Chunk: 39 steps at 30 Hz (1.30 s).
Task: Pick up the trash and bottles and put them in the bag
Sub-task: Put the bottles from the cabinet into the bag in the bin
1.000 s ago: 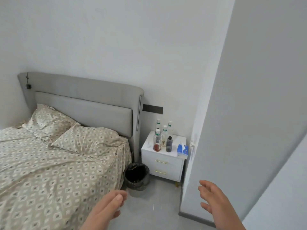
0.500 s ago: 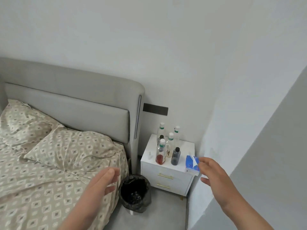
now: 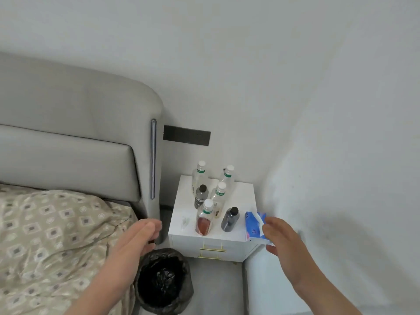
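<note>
Several bottles stand on a white nightstand [image 3: 181, 230]: clear ones with white caps, one holding red liquid [image 3: 204, 221], and two dark ones, the nearer [image 3: 230, 219] in front. A blue tissue pack [image 3: 252, 226] lies at the nightstand's right front corner. My right hand [image 3: 278, 237] hovers open at the pack, its fingers overlapping the pack's right side. A small clear scrap [image 3: 185, 220] lies on the left of the top. My left hand [image 3: 138, 237] is open and empty above the bed's edge. A bin lined with a black bag [image 3: 162, 280] stands on the floor below.
The bed with a patterned cover [image 3: 45, 246] and grey headboard [image 3: 79, 133] fills the left. A white wall [image 3: 341, 178] juts out close on the right of the nightstand. Grey floor [image 3: 216, 287] lies between the bin and that wall.
The view has closed in on the nightstand. Both hands have moved forward; my right hand has reached the tissue pack, my left has come level with the nightstand's left side.
</note>
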Each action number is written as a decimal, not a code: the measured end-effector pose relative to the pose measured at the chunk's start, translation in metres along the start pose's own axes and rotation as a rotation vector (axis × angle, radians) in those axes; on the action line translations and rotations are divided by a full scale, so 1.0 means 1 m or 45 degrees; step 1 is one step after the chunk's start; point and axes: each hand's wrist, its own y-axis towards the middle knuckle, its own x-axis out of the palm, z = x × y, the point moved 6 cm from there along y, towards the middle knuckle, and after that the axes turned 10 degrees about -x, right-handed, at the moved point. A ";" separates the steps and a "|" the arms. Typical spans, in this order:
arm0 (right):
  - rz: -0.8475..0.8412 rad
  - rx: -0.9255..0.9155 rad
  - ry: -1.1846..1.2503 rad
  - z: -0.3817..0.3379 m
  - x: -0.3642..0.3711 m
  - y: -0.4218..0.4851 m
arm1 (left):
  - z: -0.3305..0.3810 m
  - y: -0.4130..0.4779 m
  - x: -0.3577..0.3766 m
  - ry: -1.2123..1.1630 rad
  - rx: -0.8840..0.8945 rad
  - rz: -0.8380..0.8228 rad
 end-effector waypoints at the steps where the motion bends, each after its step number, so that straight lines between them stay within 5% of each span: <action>1: 0.004 0.035 -0.004 0.011 0.004 0.016 | -0.003 0.014 0.008 0.000 -0.023 -0.024; 9: 0.042 0.150 -0.044 0.116 0.045 0.152 | -0.057 0.135 0.066 0.216 -0.127 -0.025; 18: 0.063 0.086 -0.451 0.226 0.081 0.249 | -0.150 0.261 0.071 0.327 -0.252 0.241; 26: 0.064 -0.003 -0.384 0.263 0.089 0.271 | -0.145 0.275 0.123 0.740 0.105 -0.098; 39: 0.033 -0.071 -0.359 0.264 0.078 0.275 | -0.142 0.272 0.153 0.422 0.272 -0.017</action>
